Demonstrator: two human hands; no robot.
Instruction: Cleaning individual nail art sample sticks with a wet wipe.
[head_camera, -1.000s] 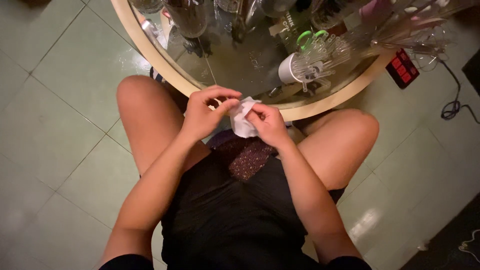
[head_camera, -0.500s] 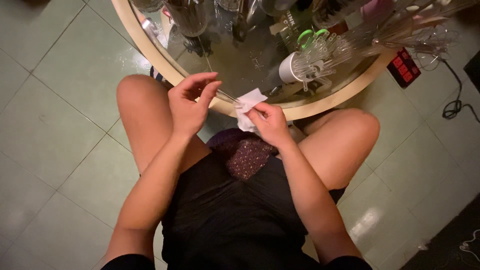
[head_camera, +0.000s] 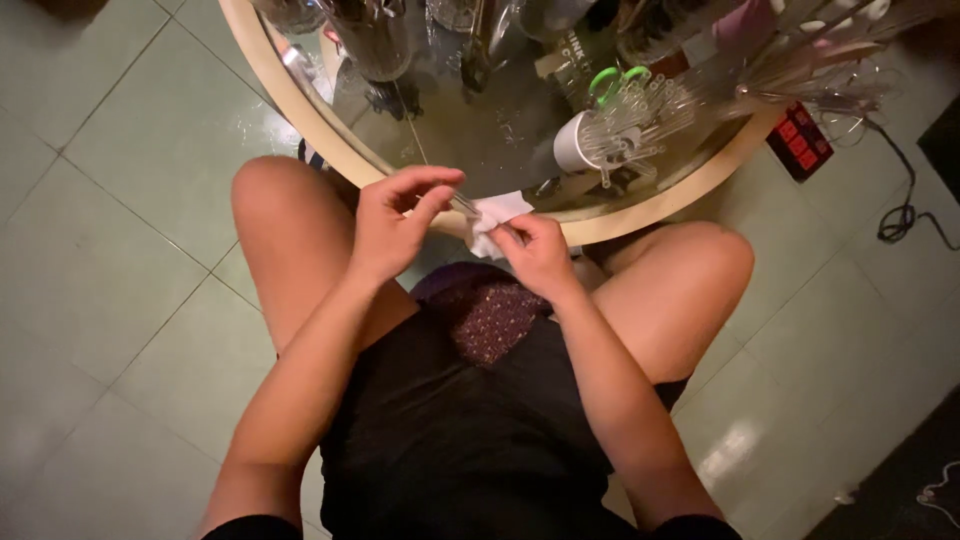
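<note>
I sit at a round glass-topped table (head_camera: 300, 110) with my knees under its rim. My left hand (head_camera: 390, 225) pinches one end of a thin clear glass rod (head_camera: 462, 205) between thumb and fingertips. My right hand (head_camera: 535, 250) holds a small white tissue (head_camera: 495, 215) wrapped around the rod's other end. Both hands hover just in front of the table's cream edge, above my lap.
On the table stand a white cup (head_camera: 575, 145) full of clear glass rods, green-handled scissors (head_camera: 615, 80), dark jars and other clutter. A red-and-black device (head_camera: 797, 140) and a black cable (head_camera: 905, 205) lie on the green tiled floor at right.
My left hand drew away from the tissue to the left, pulling the glass rod out of it. My right hand stayed put, holding the tissue.
</note>
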